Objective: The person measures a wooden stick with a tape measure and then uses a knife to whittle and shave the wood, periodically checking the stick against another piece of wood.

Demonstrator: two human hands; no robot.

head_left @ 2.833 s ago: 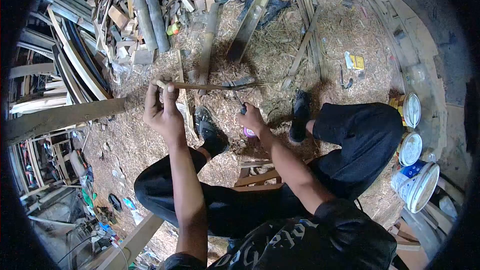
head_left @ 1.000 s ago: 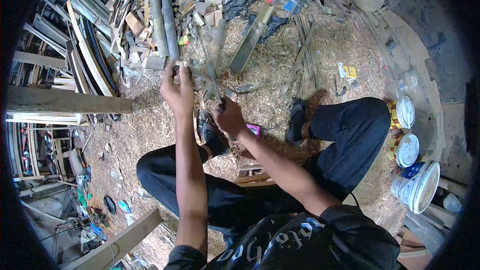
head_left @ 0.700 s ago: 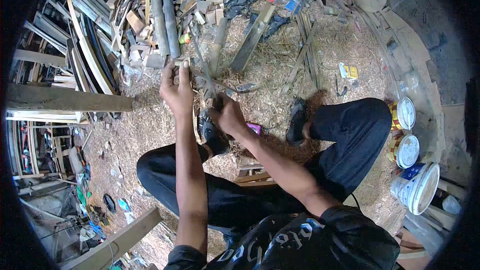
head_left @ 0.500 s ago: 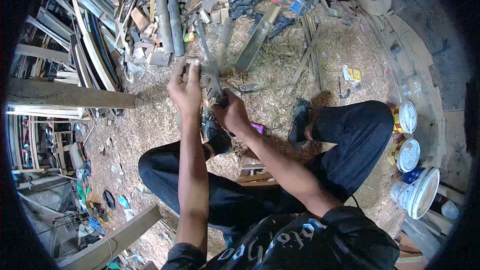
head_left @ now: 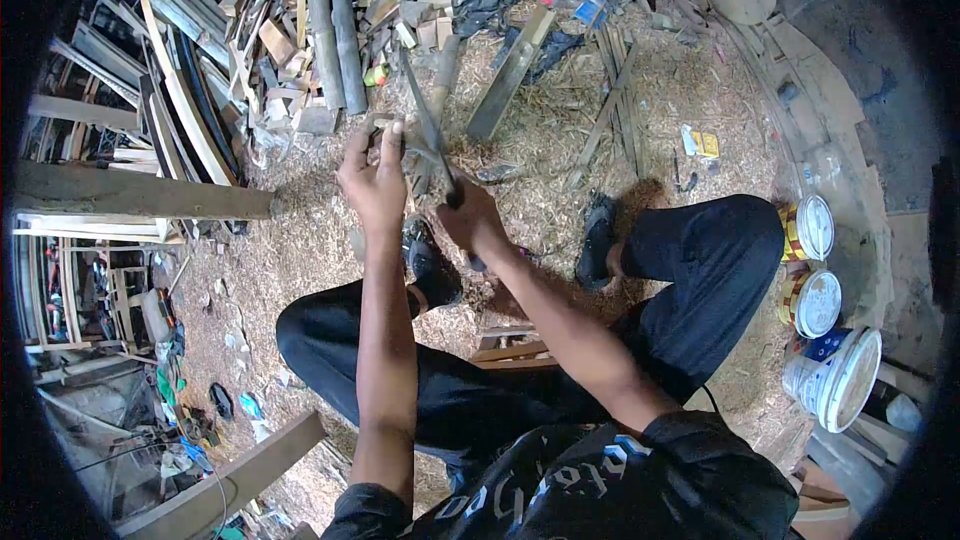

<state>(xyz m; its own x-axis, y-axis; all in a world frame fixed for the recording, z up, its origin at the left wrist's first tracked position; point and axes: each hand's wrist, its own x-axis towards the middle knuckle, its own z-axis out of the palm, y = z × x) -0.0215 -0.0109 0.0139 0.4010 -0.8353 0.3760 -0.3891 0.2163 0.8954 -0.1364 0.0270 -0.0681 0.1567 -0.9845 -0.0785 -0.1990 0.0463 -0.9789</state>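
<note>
My right hand (head_left: 472, 215) is wrapped round the dark handle of a long, tapered metal file (head_left: 428, 122), which points away from me and slightly left. My left hand (head_left: 376, 172) is closed, thumb up and fingers curled, on a small grey-brown piece (head_left: 424, 153) that sticks out toward the file. The file crosses over this piece in the view; its exact kind is too small to make out. Both hands are held above the floor, between my bent knees and over my left shoe (head_left: 430, 265).
Wood shavings cover the floor (head_left: 300, 260). Offcuts (head_left: 285, 45) and two round posts (head_left: 347, 45) lie ahead. A thick beam (head_left: 140, 190) reaches in from the left. Lidded buckets (head_left: 845, 380) stand at the right, near a yellow box (head_left: 706, 143).
My right hand has shifted slightly right and turned, and the file's handle end has moved with it. My left hand stays almost in place with its piece.
</note>
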